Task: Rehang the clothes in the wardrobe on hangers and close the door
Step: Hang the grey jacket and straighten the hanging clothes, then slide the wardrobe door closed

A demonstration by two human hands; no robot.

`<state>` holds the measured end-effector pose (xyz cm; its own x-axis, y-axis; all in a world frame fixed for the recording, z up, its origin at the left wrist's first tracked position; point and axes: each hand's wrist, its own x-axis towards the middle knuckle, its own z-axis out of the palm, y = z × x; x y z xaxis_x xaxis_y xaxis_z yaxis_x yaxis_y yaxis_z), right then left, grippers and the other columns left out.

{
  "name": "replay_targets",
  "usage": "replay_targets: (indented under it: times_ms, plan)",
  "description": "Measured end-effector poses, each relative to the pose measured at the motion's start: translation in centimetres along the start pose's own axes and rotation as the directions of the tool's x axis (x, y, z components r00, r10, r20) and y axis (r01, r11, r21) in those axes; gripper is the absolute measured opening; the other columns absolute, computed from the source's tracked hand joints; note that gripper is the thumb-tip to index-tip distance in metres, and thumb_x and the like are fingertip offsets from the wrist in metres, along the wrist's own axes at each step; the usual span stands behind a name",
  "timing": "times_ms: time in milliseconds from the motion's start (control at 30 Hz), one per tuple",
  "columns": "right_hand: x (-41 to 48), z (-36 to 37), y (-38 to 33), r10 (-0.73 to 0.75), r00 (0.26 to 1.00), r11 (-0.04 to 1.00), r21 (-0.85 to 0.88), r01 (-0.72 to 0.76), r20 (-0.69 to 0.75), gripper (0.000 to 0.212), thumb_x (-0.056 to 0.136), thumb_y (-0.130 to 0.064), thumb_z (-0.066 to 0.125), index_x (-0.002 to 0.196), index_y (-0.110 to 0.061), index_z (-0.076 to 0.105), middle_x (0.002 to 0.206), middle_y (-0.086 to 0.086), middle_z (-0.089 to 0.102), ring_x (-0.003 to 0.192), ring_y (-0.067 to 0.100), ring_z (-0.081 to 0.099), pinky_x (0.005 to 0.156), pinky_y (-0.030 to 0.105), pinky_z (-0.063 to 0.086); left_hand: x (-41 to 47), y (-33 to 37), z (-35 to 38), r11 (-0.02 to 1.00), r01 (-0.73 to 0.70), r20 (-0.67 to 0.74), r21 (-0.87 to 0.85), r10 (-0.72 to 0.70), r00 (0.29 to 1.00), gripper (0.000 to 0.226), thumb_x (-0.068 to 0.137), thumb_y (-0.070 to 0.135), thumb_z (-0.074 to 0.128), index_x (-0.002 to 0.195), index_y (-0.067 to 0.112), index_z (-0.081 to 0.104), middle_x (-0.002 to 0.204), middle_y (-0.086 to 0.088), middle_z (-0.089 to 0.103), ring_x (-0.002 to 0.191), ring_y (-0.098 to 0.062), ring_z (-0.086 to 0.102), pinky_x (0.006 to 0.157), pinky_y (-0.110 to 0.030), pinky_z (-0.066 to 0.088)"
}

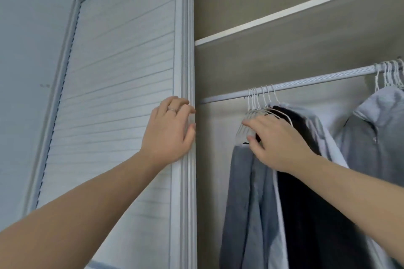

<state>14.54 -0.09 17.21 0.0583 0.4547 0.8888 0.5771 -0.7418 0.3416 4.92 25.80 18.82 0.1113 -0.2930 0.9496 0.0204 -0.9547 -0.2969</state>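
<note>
White hangers pinched by right hand, door open

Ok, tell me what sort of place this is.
Probably a home bedroom, at a built-in wardrobe: a slatted door, a rail carrying wire hangers and hung clothes, a shelf above.

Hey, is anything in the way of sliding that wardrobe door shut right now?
Yes. The right hand and its forearm reach through the opening and pinch the hangers, right across the path of the door, whose edge the left hand grips. Nothing else visibly blocks it.
</note>
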Motion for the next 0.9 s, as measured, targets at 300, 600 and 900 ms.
replay_targets:
  times_ms: [300, 600, 900]
  plan:
    - [0.6, 3.6, -13.4, -0.212, 0.977, 0.977, -0.033, 0.213, 0.008, 0.056, 0.091, -0.040, 0.049, 0.142, -0.018, 0.048, 0.152, 0.005, 0.041, 0.143, 0.027, 0.033, 0.111, 0.048, 0.029, -11.5, -7.8, 0.0, 0.996, 0.078, 0.198, -0.043, -0.068, 0.978, 0.055, 0.097, 0.038, 0.044, 0.146, 0.013, 0.042, 0.162, -0.011, 0.026, 0.150, -0.034, 0.019, 0.120, -0.047, 0.023]
    - [0.0, 5.6, -15.8, -0.214, 0.948, 0.935, -0.231, 0.268, 0.233, 0.089, 0.091, -0.073, 0.029, 0.157, -0.015, 0.022, 0.166, 0.000, 0.007, 0.153, 0.021, 0.002, 0.118, 0.060, 0.010, -17.1, -7.8, 3.0, 0.982, 0.140, 0.334, -0.125, -0.091, 0.938, 0.070, 0.101, 0.053, 0.030, 0.159, 0.019, 0.012, 0.167, -0.008, -0.001, 0.154, -0.030, 0.002, 0.121, -0.050, 0.017]
    - [-0.7, 5.5, -16.1, -0.199, 0.961, 0.937, -0.248, 0.245, 0.194, 0.097, 0.086, -0.077, 0.036, 0.157, -0.012, 0.018, 0.166, 0.000, 0.008, 0.153, 0.019, 0.004, 0.118, 0.061, 0.006, -17.6, -6.7, 3.7, 0.961, 0.229, 0.346, -0.155, -0.164, 0.924, 0.074, 0.099, 0.062, 0.026, 0.158, 0.031, -0.005, 0.167, 0.000, -0.013, 0.154, -0.027, -0.009, 0.120, -0.058, 0.017]
